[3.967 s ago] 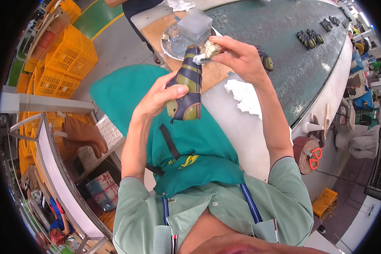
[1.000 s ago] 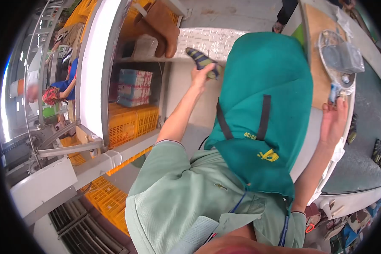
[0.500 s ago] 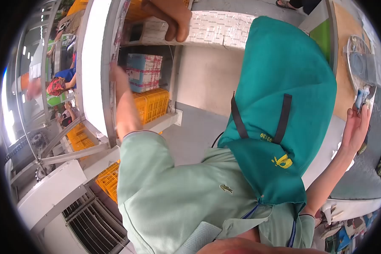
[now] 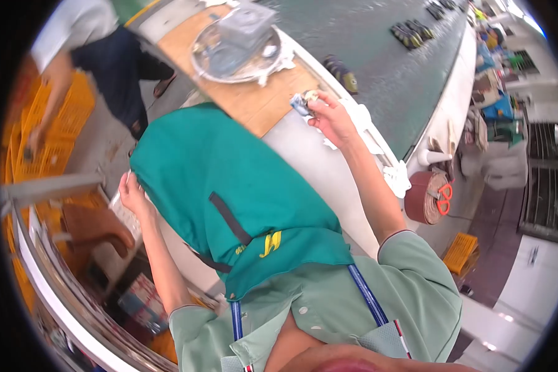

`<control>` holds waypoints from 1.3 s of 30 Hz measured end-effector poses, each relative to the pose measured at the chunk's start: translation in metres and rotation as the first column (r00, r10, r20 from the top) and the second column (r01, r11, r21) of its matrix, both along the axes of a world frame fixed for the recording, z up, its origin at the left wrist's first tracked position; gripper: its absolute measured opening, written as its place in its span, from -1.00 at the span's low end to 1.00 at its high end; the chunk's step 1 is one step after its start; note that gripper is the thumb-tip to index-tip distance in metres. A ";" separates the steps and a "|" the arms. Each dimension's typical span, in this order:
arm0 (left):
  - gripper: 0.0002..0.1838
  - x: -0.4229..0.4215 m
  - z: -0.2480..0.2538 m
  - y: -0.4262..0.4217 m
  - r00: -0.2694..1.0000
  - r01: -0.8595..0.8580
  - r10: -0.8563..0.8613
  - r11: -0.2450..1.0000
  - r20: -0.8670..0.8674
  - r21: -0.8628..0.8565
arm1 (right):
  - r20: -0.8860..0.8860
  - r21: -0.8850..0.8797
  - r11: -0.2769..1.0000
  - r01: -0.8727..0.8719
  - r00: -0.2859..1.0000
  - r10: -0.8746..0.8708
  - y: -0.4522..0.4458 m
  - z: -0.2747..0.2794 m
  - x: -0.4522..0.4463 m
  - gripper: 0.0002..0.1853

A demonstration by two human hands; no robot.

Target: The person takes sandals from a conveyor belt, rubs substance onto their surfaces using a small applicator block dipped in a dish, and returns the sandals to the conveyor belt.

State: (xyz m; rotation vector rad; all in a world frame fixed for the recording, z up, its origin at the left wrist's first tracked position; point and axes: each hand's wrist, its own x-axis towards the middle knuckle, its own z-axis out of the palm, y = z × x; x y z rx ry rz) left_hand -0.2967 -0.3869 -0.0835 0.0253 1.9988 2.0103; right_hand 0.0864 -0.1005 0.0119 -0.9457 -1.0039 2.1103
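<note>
My left hand is beside the left edge of the green apron, fingers loosely bent and apart, with no shoe in it. Raised over the pale table edge, my right hand pinches a small crumpled cloth, whitish with dark stains. Just beyond it a striped dark and olive shoe lies on the green surface. A round metal tray with a clear plastic container stands on a brown board.
At the upper left a person stands near yellow crates. More striped shoes lie farther along the green surface. White crumpled paper, a brown roll and orange scissors are on the right. Brown boots lie at the left.
The view has swung from the left-hand rack back to the table. My left hand, which held a striped shoe a second ago, has come back without it. My right hand still holds the cloth.
</note>
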 end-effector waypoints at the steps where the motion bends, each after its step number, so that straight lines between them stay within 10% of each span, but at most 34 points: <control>1: -0.64 0.019 0.024 0.031 0.988 0.092 -0.096 0.995 -0.118 -0.035 | -0.031 -0.023 1.000 -0.002 1.000 0.002 0.007 -0.010 0.017 -0.66; 5: -0.70 0.104 0.091 0.132 0.611 0.317 -0.473 0.881 -0.635 -0.351 | -0.114 -0.068 0.997 -0.040 0.993 0.032 0.028 -0.049 0.069 -0.63; 9: -0.73 0.191 0.102 0.233 0.379 0.807 -0.783 0.541 -0.493 -0.239 | -0.243 -0.106 0.976 -0.191 0.957 0.161 0.036 -0.100 0.105 -0.60; 15: -0.45 0.292 0.125 0.373 -0.056 0.575 -0.947 0.229 -0.317 -0.785 | -0.389 -0.156 0.938 -0.310 0.892 0.230 0.046 -0.099 0.111 -0.60; 23: -0.07 0.350 0.061 0.444 -0.101 0.396 -0.987 -0.156 0.126 -0.905 | -0.492 -0.339 0.868 -0.363 0.855 0.165 0.049 -0.105 0.111 -0.52; 34: -0.16 0.359 0.043 0.446 -0.052 0.592 -0.998 -0.056 0.030 -0.804 | -0.517 -0.266 0.859 -0.438 0.816 0.256 0.051 -0.101 0.113 -0.55; 37: -0.09 0.342 0.014 0.460 0.066 0.816 -0.994 0.105 -0.089 -0.569 | -0.486 -0.269 0.869 -0.416 0.837 0.251 0.048 -0.098 0.111 -0.53; 39: -0.10 0.329 0.048 0.452 0.151 0.987 -0.968 0.136 0.203 -0.088 | -0.470 -0.298 0.879 -0.372 0.859 0.203 0.048 -0.097 0.110 -0.52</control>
